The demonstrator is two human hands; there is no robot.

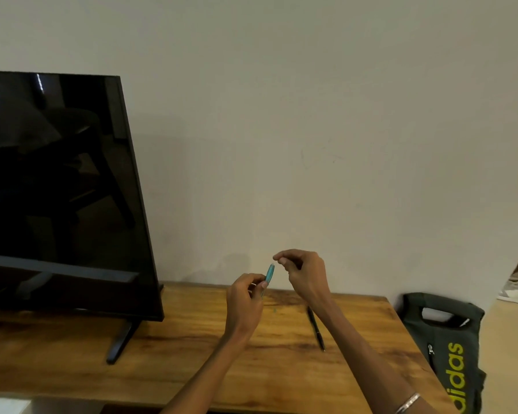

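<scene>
Teal pen is held in the air above the far edge of the table, in front of the pale wall, tilted with its upper end leaning right. Left hand grips its lower portion, with the fingers curled around the barrel and the thumb against it. Right hand is raised just beside the pen's upper end, thumb and forefinger pinched together at the tip and the other fingers curled in. Whether that pinch holds a small part cannot be told, nor whether it touches the pen. A metal bangle sits on the right forearm. A black pen lies flat on the wooden table below the right wrist, lengthwise away from the person and apart from both hands. A dark flat screen stands at the left of the table on a black foot, switched off and showing reflections only. A dark bag with yellow lettering stands on the floor against the table's right end.
</scene>
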